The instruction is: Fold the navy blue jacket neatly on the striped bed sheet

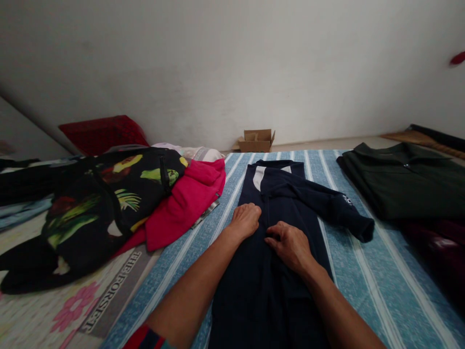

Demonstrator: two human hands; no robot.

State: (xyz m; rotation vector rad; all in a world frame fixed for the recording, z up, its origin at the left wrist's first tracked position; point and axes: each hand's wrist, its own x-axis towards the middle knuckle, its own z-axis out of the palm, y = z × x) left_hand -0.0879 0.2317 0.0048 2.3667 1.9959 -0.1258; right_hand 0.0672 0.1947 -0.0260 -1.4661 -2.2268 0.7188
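A navy jacket (pixel 269 300) with light shoulder panels lies lengthwise before me, its sides folded inward. One sleeve (pixel 327 201), with a small white mark near the cuff, sticks out to the right over the striped cloth. At the jacket's left folded edge, my left hand (pixel 247 219) is closed, its fingertips curled into the fabric. Just right of it, my right hand (pixel 291 246) has its thumb and fingers pinched on the navy fabric near the middle. What exactly lies under the fingertips is partly hidden.
Blue striped cloth (pixel 385 271) covers the surface. Left lie a black printed garment (pixel 83 208) and a pink garment (pixel 192 194). Folded dark green clothing (pixel 407 179) rests at right above a maroon garment (pixel 436 242). A cardboard box (pixel 256 143) stands by the wall.
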